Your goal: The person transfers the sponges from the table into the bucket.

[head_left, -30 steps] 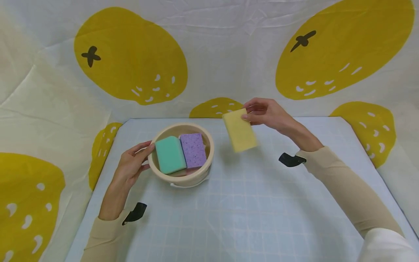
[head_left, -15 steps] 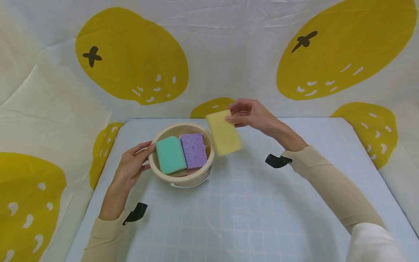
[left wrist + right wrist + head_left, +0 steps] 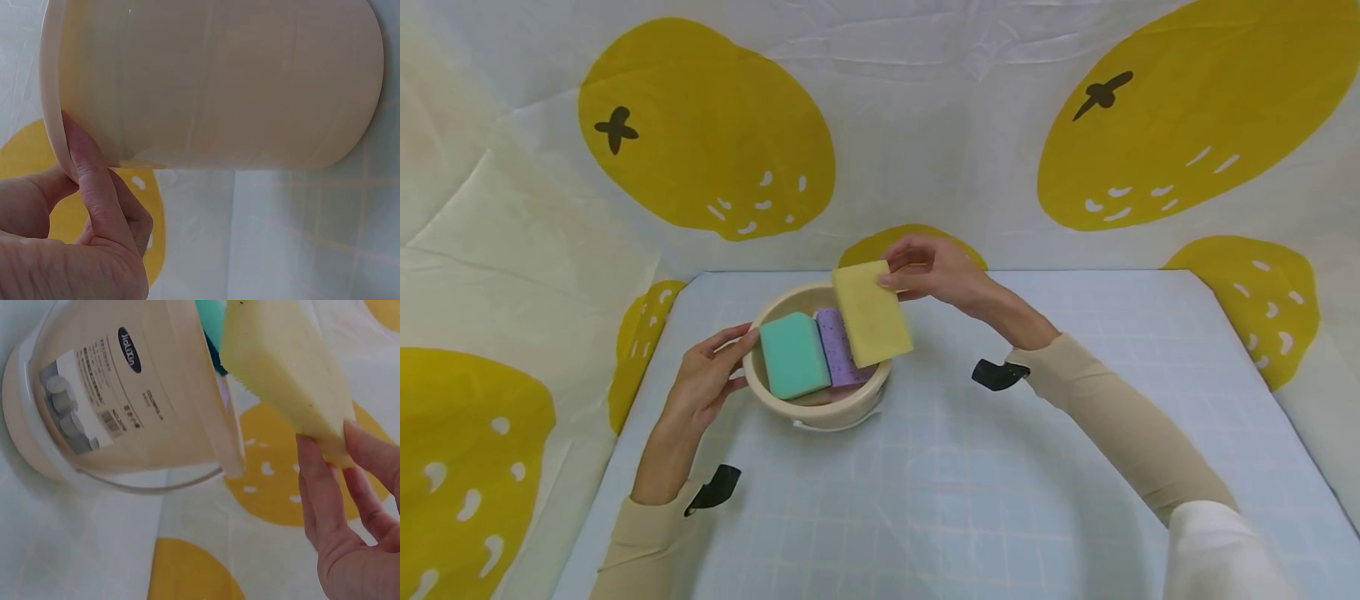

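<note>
A cream plastic bucket [image 3: 842, 410] stands on the table, left of the middle. My left hand [image 3: 703, 379] pinches its left rim between thumb and fingers; the left wrist view shows the grip on the rim close up. Inside the bucket lie a turquoise sponge [image 3: 793, 357] and a speckled purple sponge [image 3: 835, 337], side by side near the top. My right hand [image 3: 936, 271] pinches a yellow sponge [image 3: 871, 312] by its upper corner. The yellow sponge hangs tilted over the bucket's right side and hides part of the purple one. Something pinkish shows beneath the two sponges.
The table [image 3: 970, 492] has a pale blue cover with a light grid. A white wire handle [image 3: 156, 489] hangs down the bucket's side, near a printed label [image 3: 78, 403]. Behind and at the sides rises a white cloth backdrop [image 3: 925, 125] with large yellow fruit prints.
My right hand has carried the yellow sponge leftward, from beside the bucket to over its right part. The left hand has stayed at the rim.
</note>
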{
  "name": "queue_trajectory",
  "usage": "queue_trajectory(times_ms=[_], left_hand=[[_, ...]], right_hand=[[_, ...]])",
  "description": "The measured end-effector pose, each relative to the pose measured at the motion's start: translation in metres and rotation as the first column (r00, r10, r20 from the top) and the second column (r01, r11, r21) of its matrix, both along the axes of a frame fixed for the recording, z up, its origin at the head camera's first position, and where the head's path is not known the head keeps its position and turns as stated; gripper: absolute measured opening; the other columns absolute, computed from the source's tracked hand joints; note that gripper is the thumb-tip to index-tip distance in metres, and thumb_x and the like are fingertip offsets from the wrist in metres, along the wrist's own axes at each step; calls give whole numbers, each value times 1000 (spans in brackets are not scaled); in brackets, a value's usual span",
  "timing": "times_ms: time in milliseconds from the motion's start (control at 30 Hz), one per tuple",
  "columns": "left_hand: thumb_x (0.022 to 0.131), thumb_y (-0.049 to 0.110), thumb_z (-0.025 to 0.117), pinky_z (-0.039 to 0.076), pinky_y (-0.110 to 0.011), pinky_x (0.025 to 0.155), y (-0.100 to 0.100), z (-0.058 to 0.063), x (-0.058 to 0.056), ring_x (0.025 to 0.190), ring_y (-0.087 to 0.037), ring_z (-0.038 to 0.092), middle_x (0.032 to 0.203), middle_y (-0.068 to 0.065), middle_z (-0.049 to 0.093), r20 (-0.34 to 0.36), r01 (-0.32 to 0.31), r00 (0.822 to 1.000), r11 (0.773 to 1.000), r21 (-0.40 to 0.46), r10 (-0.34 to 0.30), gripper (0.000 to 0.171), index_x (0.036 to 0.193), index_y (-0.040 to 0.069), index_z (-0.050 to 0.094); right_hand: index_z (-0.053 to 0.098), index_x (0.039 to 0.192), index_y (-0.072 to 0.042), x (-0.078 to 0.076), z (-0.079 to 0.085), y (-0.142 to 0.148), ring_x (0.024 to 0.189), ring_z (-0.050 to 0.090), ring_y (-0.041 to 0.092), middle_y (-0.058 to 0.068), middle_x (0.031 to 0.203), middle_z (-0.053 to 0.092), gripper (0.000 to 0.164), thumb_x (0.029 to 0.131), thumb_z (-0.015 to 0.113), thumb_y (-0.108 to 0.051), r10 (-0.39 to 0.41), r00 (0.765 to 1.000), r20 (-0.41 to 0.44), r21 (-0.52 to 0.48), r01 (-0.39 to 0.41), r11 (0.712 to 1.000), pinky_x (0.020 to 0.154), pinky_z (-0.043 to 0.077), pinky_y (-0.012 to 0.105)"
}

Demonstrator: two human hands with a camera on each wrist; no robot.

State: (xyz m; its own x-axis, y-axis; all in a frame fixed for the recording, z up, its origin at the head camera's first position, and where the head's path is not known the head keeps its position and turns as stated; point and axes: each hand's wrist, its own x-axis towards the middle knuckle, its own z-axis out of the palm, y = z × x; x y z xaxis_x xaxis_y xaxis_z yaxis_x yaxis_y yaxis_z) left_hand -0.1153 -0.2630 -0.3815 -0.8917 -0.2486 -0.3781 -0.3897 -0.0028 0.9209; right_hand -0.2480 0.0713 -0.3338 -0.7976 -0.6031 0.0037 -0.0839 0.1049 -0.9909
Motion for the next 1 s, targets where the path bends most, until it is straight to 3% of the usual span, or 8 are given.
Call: queue_trajectory(times_ms=[433, 600, 700, 833, 1000], left_hand=[[87, 50, 78, 60, -24, 80, 0, 0, 0, 99, -9, 66, 116, 6, 68, 15, 0, 1000, 1000, -4, 0, 75, 147, 12, 55], [88, 49, 78, 60, -23, 78, 1, 0, 1, 98, -8, 66, 112, 8, 69, 5, 3, 1000, 1000, -5, -3, 74, 146, 11, 55], [87, 49, 78, 60, -24, 78, 2, 0, 0, 98, -8, 67, 112, 8, 69, 1, 6, 1000, 1000, -1, -6, 74, 146, 11, 55], [86, 50, 79, 60, -24, 79, 2, 1, 0, 99, -8, 67, 115, 6, 68, 1, 7, 1000, 1000, -1, -7, 76, 147, 12, 55], [85, 52, 79, 60, -23, 79, 2, 2, 0, 99, -8, 67, 118, 5, 67, 8, 7, 1000, 1000, -6, -7, 77, 147, 12, 55]], right_hand=[[64, 122, -6, 7, -11, -29, 107, 66, 29, 14, 119, 62, 31, 95, 77, -14, 45, 999, 14, 22, -45, 999, 88, 61, 40], [64, 121, -5, 11, -16, -33, 105, 69, 25, 12, 116, 62, 29, 95, 76, -13, 72, 993, -96, 62, -67, 996, 90, 60, 37], [66, 119, -4, 12, -17, -33, 103, 68, 22, 10, 113, 66, 27, 95, 76, -14, 91, 966, -244, 130, -60, 990, 92, 58, 33], [69, 117, -1, 14, -18, -33, 98, 65, 22, 10, 110, 69, 25, 96, 76, -15, 129, 903, -410, 217, -41, 975, 88, 57, 33], [74, 117, 0, 14, -22, -32, 90, 64, 22, 11, 111, 70, 28, 95, 77, -17, 159, 854, -495, 295, -7, 955, 76, 55, 35]])
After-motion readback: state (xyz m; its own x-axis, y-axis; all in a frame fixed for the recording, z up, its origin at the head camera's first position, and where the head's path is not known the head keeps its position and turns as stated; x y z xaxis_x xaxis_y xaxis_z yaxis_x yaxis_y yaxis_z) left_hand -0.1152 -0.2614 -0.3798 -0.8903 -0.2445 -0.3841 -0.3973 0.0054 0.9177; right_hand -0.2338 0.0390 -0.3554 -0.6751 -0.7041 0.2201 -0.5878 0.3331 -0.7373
